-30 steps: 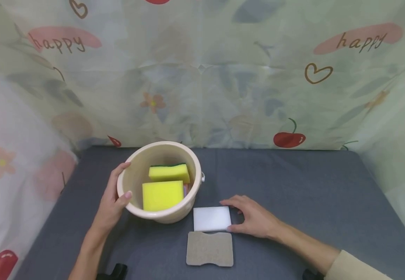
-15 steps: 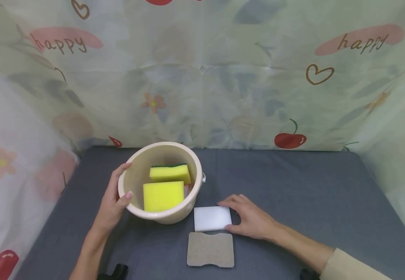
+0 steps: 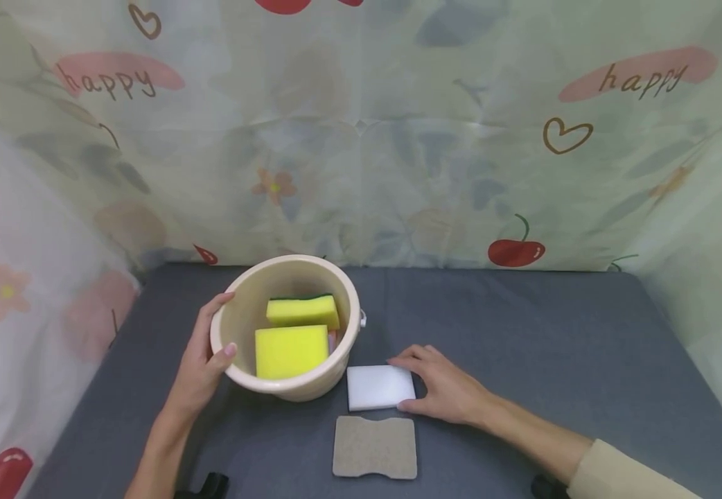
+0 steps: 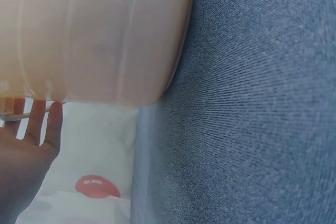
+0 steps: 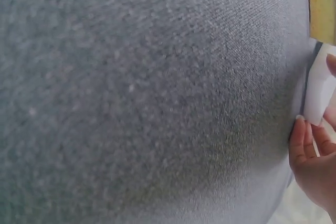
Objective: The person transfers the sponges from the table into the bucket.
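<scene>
My left hand (image 3: 201,350) grips the left rim of a cream bucket (image 3: 226,329), thumb over the edge. The left wrist view shows the ribbed bucket side (image 4: 100,35) close up. Two yellow sponges lie inside: a large one (image 3: 291,352) in front and one with a dark green layer (image 3: 301,311) behind. Pinched between the thumb and fingers of my right hand (image 3: 445,388) is a flat white sponge (image 3: 378,387). In the right wrist view the white sponge (image 5: 319,90) looks slightly raised off the cloth at one side. A grey-brown sponge (image 3: 375,447) with notched long sides lies just below it.
Dark grey cloth (image 3: 523,333) covers the table. A patterned curtain (image 3: 361,187) hangs behind and at both sides. A small pinkish-purple item (image 3: 332,340) shows partly behind the large yellow sponge. The bucket's white handle joint (image 3: 363,318) sticks out on its right.
My right thumb and fingers have come farther in over the white sponge. It has shifted slightly away from the grey-brown sponge, widening the gap. The left hand and bucket stay in place.
</scene>
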Available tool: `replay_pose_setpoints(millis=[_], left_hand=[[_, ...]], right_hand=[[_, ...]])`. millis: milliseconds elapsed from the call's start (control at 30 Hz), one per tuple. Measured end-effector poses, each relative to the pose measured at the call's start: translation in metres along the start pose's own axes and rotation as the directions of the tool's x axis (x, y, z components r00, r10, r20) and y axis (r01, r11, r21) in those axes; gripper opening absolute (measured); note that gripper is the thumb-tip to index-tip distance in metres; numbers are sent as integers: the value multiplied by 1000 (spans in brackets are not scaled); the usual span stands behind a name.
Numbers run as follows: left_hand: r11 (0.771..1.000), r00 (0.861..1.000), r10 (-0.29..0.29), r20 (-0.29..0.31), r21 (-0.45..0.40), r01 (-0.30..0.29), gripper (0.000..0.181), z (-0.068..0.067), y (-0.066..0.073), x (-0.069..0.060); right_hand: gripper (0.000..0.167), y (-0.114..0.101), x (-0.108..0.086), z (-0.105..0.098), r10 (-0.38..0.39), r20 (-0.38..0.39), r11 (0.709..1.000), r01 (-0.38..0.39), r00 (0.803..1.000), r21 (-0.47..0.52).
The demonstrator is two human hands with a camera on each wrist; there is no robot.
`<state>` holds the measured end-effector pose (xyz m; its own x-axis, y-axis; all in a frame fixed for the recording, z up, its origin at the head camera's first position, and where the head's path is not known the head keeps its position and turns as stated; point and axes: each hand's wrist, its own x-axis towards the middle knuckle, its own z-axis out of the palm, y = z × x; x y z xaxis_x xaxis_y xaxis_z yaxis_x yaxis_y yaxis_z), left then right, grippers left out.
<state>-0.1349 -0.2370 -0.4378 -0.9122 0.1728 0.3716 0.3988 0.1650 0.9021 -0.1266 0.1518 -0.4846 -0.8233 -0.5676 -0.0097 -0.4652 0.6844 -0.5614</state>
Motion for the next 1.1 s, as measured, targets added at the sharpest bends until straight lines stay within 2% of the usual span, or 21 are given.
replay_pose_setpoints(millis=[267,700,1100], left_hand=[[1000,1000,10,-6,-10,-10,71,0,1,0],[1000,1000,23,-4,-14,-23,71,1,1,0],[1000,1000,0,-11,6,0,70,1,1,0]], right_hand=[[61,-1,-4,-14,21,-10,999,-21,1000,26],[61,-13,-12,-39,-44,-66,999,46,997,26],[61,-25,-20,-60,-68,-94,997,72,993,39]])
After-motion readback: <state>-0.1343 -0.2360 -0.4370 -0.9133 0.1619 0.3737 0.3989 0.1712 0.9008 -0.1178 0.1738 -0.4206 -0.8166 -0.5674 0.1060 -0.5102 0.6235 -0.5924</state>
